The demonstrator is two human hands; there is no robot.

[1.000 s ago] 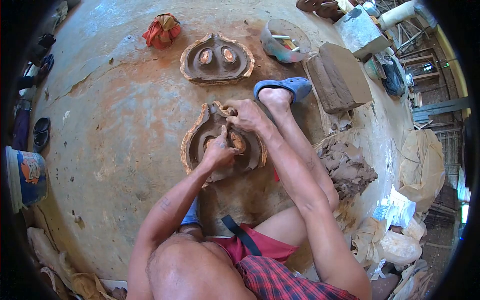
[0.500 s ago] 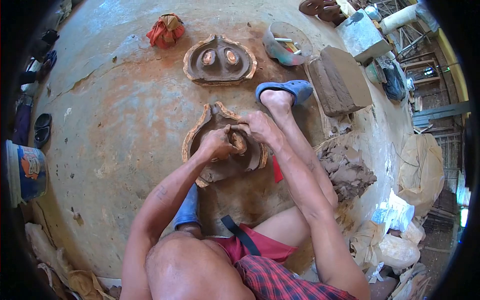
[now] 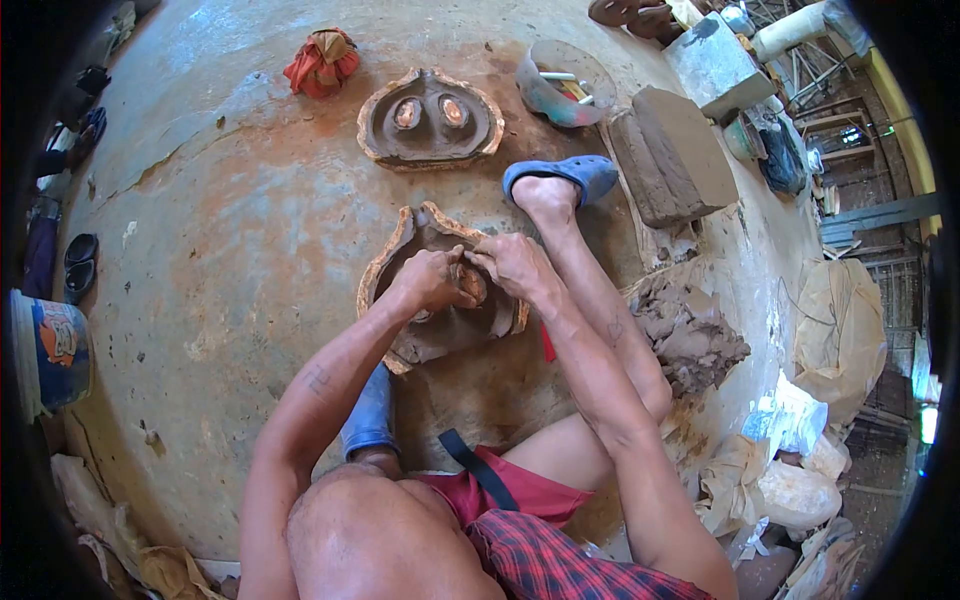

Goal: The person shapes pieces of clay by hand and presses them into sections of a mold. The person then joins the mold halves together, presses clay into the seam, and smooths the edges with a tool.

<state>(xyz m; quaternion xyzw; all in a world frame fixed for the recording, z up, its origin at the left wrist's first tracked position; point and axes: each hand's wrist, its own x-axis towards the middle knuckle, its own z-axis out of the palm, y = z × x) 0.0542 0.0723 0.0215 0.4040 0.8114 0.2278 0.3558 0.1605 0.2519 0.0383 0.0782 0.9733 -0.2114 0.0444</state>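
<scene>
Curls left hand [image 3: 434,278] and right hand [image 3: 515,266] over clay-lined mould [image 3: 440,341] on stained concrete floor [image 3: 225,390] near clay block [image 3: 690,155]; cannot tell finger grip

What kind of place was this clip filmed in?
Likely a pottery or clay-moulding workshop. A large block that looks like clay and a rough brown heap sit to the right, and the near mould and far mould look lined with dark clay.

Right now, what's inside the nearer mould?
Dark clay lines the nearer mould, and an orange-centred oval shows beside the left hand. Whatever lies directly beneath that hand and the right hand is covered.
</scene>
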